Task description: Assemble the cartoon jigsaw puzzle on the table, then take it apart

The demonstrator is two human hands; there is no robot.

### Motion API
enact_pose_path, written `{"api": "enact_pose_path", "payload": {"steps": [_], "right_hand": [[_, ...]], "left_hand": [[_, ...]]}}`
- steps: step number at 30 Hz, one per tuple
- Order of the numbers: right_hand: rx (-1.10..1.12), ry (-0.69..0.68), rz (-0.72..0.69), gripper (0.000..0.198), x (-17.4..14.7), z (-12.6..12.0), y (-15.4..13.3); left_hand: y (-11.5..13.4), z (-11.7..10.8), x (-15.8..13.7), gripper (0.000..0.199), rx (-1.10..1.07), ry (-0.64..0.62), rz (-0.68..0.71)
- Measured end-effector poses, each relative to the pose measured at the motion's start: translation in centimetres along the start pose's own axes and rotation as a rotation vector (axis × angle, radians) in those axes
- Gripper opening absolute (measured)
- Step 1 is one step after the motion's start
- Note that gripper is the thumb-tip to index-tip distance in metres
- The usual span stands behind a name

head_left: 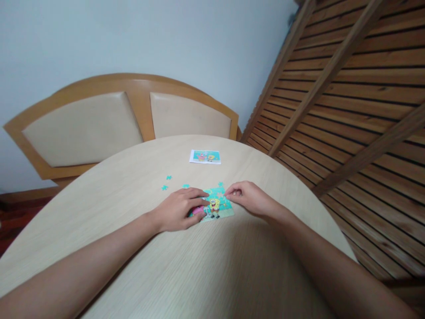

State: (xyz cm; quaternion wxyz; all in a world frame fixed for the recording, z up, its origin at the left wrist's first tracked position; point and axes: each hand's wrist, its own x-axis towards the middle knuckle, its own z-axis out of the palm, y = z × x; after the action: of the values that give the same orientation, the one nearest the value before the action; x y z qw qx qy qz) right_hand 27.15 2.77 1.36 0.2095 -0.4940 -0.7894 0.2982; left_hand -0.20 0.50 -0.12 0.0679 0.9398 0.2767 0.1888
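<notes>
1. Left hand (181, 206): palm down, fingers loosely spread, resting over the left part of the puzzle.
2. Right hand (249, 198): thumb and fingertips drawn narrowly together at the puzzle's right edge; cannot tell whether a piece is between them.
3. Puzzle (227, 212): on the table (199, 270), between the hands.
4. Loose pieces (165, 188): two, beyond the left hand, to its left.

Pale wood-grain tbl (156, 274) w/ jigsaw (215, 204), loose pcs (169, 177), pic sheet (205, 157) atop.
</notes>
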Motion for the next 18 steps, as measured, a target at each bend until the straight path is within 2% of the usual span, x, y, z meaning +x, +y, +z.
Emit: {"api": "enact_pose_path", "payload": {"steps": [18], "right_hand": [[-0.027,0.035,0.019,0.013,0.26,0.44,0.31]], "left_hand": [[-0.13,0.03,-0.04,0.033,-0.003,-0.001,0.01]]}}
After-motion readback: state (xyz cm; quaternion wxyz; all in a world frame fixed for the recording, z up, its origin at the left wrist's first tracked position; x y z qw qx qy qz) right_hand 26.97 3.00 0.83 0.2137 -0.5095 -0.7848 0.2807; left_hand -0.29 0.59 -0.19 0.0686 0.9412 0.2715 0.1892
